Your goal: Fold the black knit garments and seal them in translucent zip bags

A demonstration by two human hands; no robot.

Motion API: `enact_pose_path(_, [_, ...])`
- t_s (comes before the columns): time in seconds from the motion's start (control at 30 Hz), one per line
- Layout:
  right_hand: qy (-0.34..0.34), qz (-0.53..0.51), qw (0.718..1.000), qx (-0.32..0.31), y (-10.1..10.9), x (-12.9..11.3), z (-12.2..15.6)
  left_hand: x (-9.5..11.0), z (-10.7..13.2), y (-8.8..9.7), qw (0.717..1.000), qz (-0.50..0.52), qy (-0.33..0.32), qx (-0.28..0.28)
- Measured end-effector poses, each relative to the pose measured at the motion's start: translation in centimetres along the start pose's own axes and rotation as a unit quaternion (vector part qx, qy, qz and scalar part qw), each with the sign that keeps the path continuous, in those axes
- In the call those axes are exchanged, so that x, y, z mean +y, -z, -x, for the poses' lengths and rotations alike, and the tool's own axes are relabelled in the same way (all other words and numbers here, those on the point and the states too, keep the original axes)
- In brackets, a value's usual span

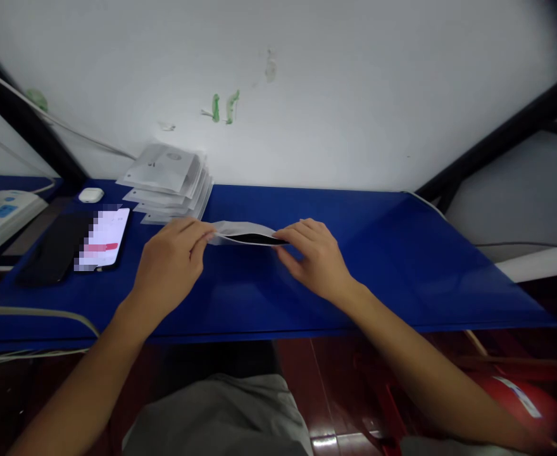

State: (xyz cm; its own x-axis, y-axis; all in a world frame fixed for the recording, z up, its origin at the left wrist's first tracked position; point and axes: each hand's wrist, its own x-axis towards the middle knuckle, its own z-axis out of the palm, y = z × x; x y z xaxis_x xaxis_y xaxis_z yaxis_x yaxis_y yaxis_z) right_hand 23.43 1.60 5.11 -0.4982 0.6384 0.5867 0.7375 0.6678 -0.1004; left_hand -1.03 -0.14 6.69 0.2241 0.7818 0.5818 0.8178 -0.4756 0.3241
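Observation:
A white plastic pouch (245, 228) is held up over the blue table, its mouth facing me and gaping slightly. Something black shows inside the gap; I cannot tell what it is. My left hand (174, 256) pinches the pouch's left corner between thumb and fingers. At the opposite corner, my right hand (314, 256) grips the edge the same way. Just behind my left hand stands a stack of similar white pouches (159, 168), piled unevenly near the wall.
On the left of the blue table (378, 253) lie a lit smartphone (105, 240), a black phone-like slab (53, 247) and a white earbud case (91, 194). A white power strip (7, 212) sits at far left. Black metal posts flank the table, and a wall rises behind.

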Motion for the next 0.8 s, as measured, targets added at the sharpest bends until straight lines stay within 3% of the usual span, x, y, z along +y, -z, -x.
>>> enact_pose_path(0.2, [-0.022, -0.078, 0.997, 0.018, 2.1, 0.1, -1.0, -0.7, 0.4, 0.0, 0.989, 0.088, 0.104, 0.051])
enact_pose_path(0.47, [-0.087, -0.130, 0.988, 0.017, 2.3, 0.7, -1.3, -1.2, 1.5, -1.2, 0.963, 0.167, 0.187, 0.099])
enact_pose_path(0.6, [-0.107, -0.121, 0.987, -0.022, 2.8, 0.8, -1.7, -1.4, 1.4, -1.2, 0.964, 0.179, 0.180, 0.085])
enact_pose_path(0.7, [-0.070, -0.099, 0.991, -0.056, 3.0, 0.1, -2.2, -1.5, 1.4, -1.3, 0.968, 0.176, 0.153, 0.087])
enact_pose_path(0.8, [-0.028, -0.080, 0.996, -0.037, 2.5, -1.6, -2.9, -0.9, 1.5, -1.5, 0.974, 0.166, 0.126, 0.086])
